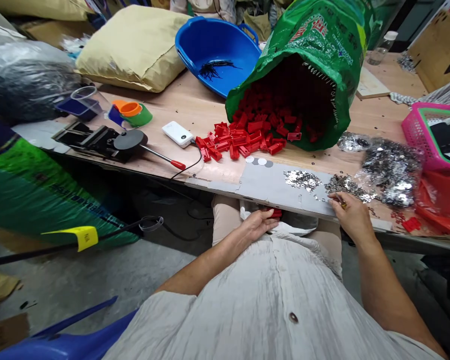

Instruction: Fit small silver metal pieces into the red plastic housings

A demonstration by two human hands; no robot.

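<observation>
Above the lap, the left hand (260, 223) curls loosely around one red plastic part (275, 213), mostly hidden, lying roughly sideways. At the edge of a grey board (273, 187), the right hand (352, 217) pinches a tiny metal piece (341, 203), its direction unclear. Beyond, loose red parts (247, 135) spill from a green sack (315, 120).

Red plastic parts (255, 135), silver metal bits (347, 186), grey board (270, 187), green printed sack (315, 30), blue basin (232, 60).
</observation>
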